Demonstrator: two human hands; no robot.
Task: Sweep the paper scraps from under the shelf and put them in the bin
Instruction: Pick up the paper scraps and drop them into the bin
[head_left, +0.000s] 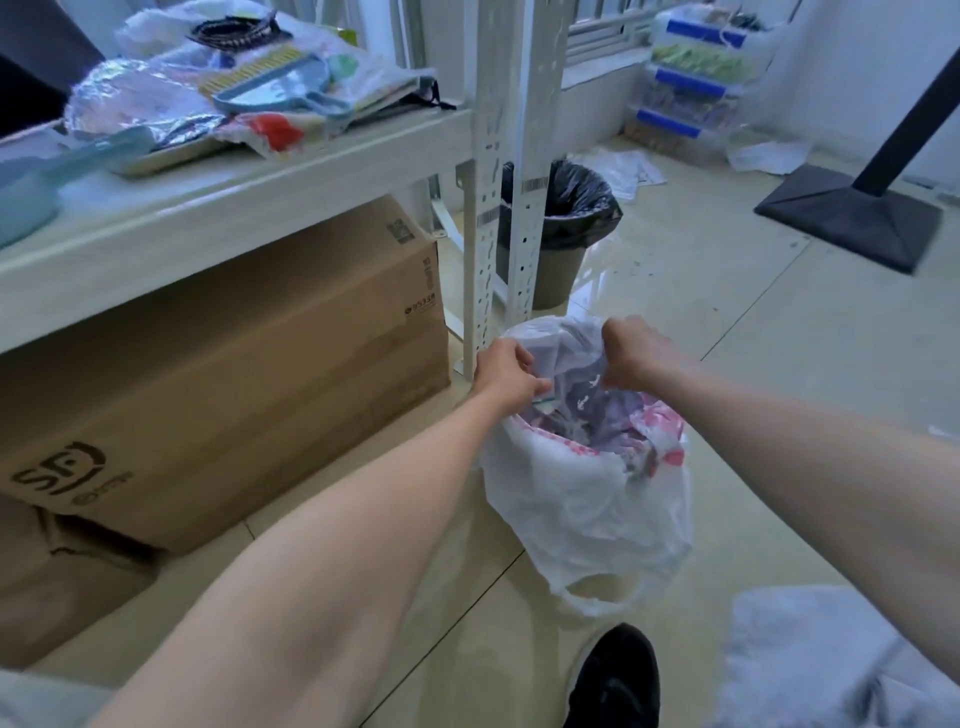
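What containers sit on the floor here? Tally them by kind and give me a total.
Lined bins: 2, the near bin with a white bag that both hands hold at its rim (left hand, right hand), and the black-lined bin behind the shelf post.
Cardboard boxes: 2, the large box and the smaller box.
Total: 4

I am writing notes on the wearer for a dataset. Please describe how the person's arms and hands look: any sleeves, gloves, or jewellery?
Both forearms are bare up to the frame edge; no sleeves show. The left hand and right hand wear no gloves, and no watch, bracelet or ring can be seen. Fine details such as nails are too blurred to tell.
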